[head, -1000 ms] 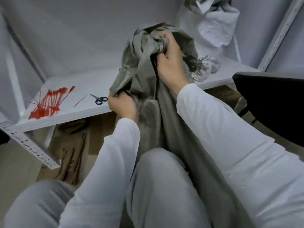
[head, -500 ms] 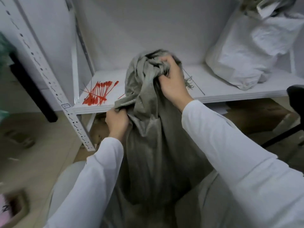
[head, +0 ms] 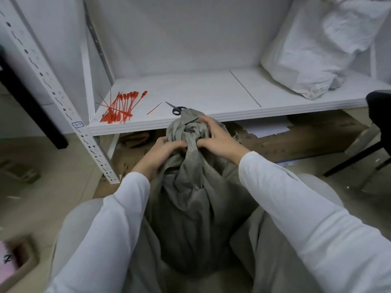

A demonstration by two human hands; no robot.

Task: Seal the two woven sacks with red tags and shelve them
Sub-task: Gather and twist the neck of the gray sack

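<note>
A grey-green woven sack (head: 190, 204) stands on the floor between my knees, its mouth bunched into a neck. My left hand (head: 160, 153) grips the neck from the left. My right hand (head: 220, 140) is closed over the gathered top from the right. A white woven sack (head: 313, 58) leans at the right end of the white shelf (head: 211, 89). Several red tags (head: 118, 108) lie in a heap at the shelf's left end, and one loose red tag (head: 154, 108) lies beside them.
Black-handled scissors (head: 176, 108) lie on the shelf just behind the sack's top. A perforated white upright (head: 63, 106) rises at the left. Cardboard and papers (head: 296, 136) lie under the shelf. A black chair (head: 378, 115) stands at the right.
The sack has come down from shelf height to the floor between my knees. My left hand moved up to the neck, next to my right hand.
</note>
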